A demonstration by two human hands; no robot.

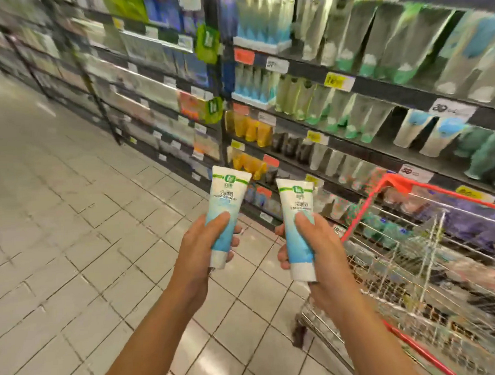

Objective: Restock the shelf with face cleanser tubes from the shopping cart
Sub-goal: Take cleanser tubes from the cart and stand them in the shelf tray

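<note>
Tiled floor (73,221): pale tiles, fills everything left of the shopping cart (397,183).

Left hand (203,245): left of the cart, over the floor. It grips one face cleanser tube (229,193), with the thumb across the front and the fingers wrapped behind. The tube has its white cap down and crimped end up, and the top leans slightly toward the cart. It has a green band and logo at the top, and the body fades to blue.

Right hand (319,255): just left of the cart's near corner. It grips a second face cleanser tube (294,202) with the same print and the same grip, cap down, close to upright. The two tubes sit side by side with a gap between them, not touching. Both are held in the air, outside the cart and off the shelf.

Shopping cart: wire basket with a red rim. The right forearm crosses in front of its left side. The contents are too blurred to name.

Shelf (391,89): dark multi-tier racking behind and above the cart, running away up the aisle to the cart's left. Directly above the cart are rows of standing tubes, green-and-white (350,116), with blue-and-white ones (254,86) further left. There are yellow price tags (339,80) on the rail edges. The background has motion blur and the labels are unreadable.
</note>
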